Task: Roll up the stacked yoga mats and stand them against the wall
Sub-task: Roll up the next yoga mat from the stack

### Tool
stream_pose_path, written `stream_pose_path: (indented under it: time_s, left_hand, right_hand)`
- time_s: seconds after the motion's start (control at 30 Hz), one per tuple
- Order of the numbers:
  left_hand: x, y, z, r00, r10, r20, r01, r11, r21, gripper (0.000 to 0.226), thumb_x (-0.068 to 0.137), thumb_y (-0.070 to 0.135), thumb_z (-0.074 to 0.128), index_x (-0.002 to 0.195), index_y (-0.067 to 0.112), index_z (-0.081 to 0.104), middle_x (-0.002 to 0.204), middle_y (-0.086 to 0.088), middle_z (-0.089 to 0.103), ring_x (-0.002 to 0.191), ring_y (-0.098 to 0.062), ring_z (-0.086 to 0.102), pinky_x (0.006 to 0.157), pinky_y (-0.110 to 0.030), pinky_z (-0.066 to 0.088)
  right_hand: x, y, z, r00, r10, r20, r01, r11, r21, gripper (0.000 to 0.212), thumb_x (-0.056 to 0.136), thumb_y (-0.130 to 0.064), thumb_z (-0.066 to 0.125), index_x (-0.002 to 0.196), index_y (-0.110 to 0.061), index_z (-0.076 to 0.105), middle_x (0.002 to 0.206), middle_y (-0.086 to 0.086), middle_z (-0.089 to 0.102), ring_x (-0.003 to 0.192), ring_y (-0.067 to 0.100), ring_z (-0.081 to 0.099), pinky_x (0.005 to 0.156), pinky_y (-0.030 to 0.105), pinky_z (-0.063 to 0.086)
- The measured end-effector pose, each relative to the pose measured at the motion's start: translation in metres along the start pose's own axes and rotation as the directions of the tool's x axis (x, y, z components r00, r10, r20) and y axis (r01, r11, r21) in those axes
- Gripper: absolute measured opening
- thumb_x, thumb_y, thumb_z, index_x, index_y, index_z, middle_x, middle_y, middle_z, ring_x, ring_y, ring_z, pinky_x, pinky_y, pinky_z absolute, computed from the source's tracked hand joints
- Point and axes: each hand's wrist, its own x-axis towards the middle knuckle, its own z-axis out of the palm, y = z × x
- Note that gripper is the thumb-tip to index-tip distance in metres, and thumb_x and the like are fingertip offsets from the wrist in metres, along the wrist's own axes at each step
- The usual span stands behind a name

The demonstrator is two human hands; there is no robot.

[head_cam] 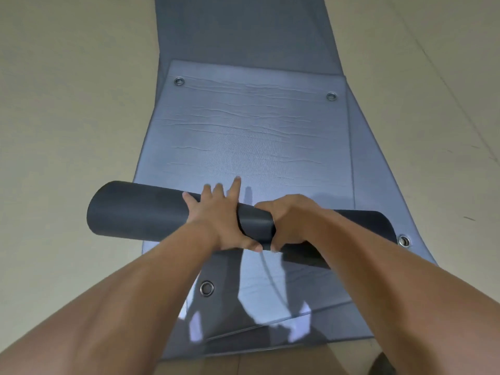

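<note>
A dark grey rolled yoga mat (pixel 140 209) lies crosswise over the flat mats, its left end sticking out over the floor. My left hand (pixel 216 215) lies over the middle of the roll with fingers spread and thumb under its near side. My right hand (pixel 289 220) grips the roll just to the right of it. Underneath, a blue-grey flat mat (pixel 251 136) with metal eyelets at its corners lies on a longer mat (pixel 243 31) that stretches away from me.
Beige floor (pixel 67 117) lies on both sides of the mats. An eyelet (pixel 207 288) shows near my left forearm and another eyelet (pixel 403 241) by the roll's right end. Mat edges overlap unevenly near me.
</note>
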Motion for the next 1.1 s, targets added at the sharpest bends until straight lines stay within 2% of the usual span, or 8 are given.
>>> stream_pose_path:
  time_s: [0.07,0.13,0.33,0.47,0.6,0.77,0.87,1.1]
  left_hand:
    - [-0.014,-0.005,0.030,0.951,0.155,-0.267,-0.132,0.986,0.103,0.146,0.049,0.098,0.054,0.162,0.020,0.004,0.168,-0.014,0.016,0.155,-0.038,0.009,0.113,-0.077,0.009]
    - [-0.024,-0.011,0.057,0.901,0.256,-0.350,-0.201,0.962,0.186,0.142,0.052,0.095,0.056,0.160,0.013,0.014,0.168,-0.017,0.016,0.155,-0.041,0.011,0.112,-0.078,0.011]
    - [-0.016,-0.005,0.060,0.974,0.123,-0.190,-0.089,0.980,0.179,0.149,0.062,0.085,0.066,0.154,0.020,-0.032,0.163,-0.011,-0.032,0.150,-0.037,-0.029,0.114,-0.074,-0.012]
    - [0.011,-0.001,0.031,0.980,0.093,-0.179,-0.069,0.988,0.135,0.152,0.052,0.091,0.066,0.158,0.026,-0.022,0.167,-0.007,-0.021,0.153,-0.036,-0.021,0.117,-0.071,-0.009]
    - [0.047,0.007,-0.007,0.995,0.033,-0.098,-0.022,0.994,0.111,0.158,0.038,0.095,0.067,0.161,0.030,-0.008,0.171,-0.001,-0.003,0.156,-0.035,-0.007,0.119,-0.069,-0.002]
    - [0.067,0.012,-0.026,1.000,-0.003,-0.017,0.005,0.994,0.109,0.163,0.033,0.097,0.066,0.162,0.029,-0.007,0.171,0.002,-0.002,0.157,-0.034,-0.002,0.120,-0.067,0.001]
    - [0.074,0.008,-0.028,0.999,0.025,-0.036,-0.022,0.996,0.082,0.161,0.035,0.098,0.064,0.162,0.029,-0.007,0.171,0.003,-0.002,0.157,-0.031,-0.002,0.120,-0.067,0.001]
    - [0.059,-0.001,0.006,0.876,0.139,-0.463,-0.094,0.988,0.120,0.129,0.068,0.096,0.037,0.162,0.013,0.008,0.171,-0.010,0.004,0.157,-0.034,-0.002,0.117,-0.073,0.003]
  right_hand:
    - [0.006,0.006,-0.007,1.000,-0.010,0.017,0.009,0.999,0.052,0.079,0.066,-0.045,0.091,0.135,-0.046,0.052,0.111,-0.009,0.068,0.105,0.020,0.064,0.088,0.035,0.053]
    - [0.012,0.014,-0.010,1.000,0.000,0.030,-0.003,0.994,0.111,0.087,0.060,-0.049,0.093,0.135,-0.049,0.050,0.113,-0.012,0.067,0.107,0.020,0.063,0.091,0.035,0.053]
    - [0.010,0.021,0.024,0.974,0.057,-0.218,-0.045,0.997,0.059,0.121,0.064,-0.065,0.084,0.160,-0.047,0.013,0.147,0.002,0.050,0.134,0.030,0.048,0.108,0.048,0.043]
    - [0.003,0.020,0.048,0.882,-0.034,-0.469,-0.024,0.993,-0.117,0.118,0.077,-0.076,0.068,0.163,-0.042,-0.005,0.172,0.015,0.005,0.159,0.038,0.005,0.125,0.064,0.009]
    - [0.000,0.015,0.078,0.752,0.013,-0.659,-0.143,0.979,-0.144,0.117,0.070,-0.063,0.079,0.164,-0.032,0.017,0.171,0.021,0.011,0.157,0.046,0.010,0.118,0.073,0.007]
    - [0.007,0.019,0.098,0.790,0.121,-0.601,-0.249,0.959,-0.134,0.126,0.072,-0.066,0.076,0.166,-0.030,0.000,0.170,0.021,-0.017,0.156,0.047,-0.012,0.116,0.076,-0.004]
    - [0.016,0.024,0.091,0.828,0.131,-0.545,-0.253,0.955,-0.155,0.135,0.076,-0.074,0.068,0.157,-0.030,-0.030,0.162,0.021,-0.037,0.152,0.048,-0.026,0.114,0.078,-0.007]
    - [0.042,0.049,0.040,0.857,0.139,-0.496,-0.224,0.968,-0.116,0.146,0.066,-0.077,0.078,0.157,-0.035,-0.029,0.170,0.014,-0.018,0.157,0.041,-0.012,0.120,0.073,-0.003]
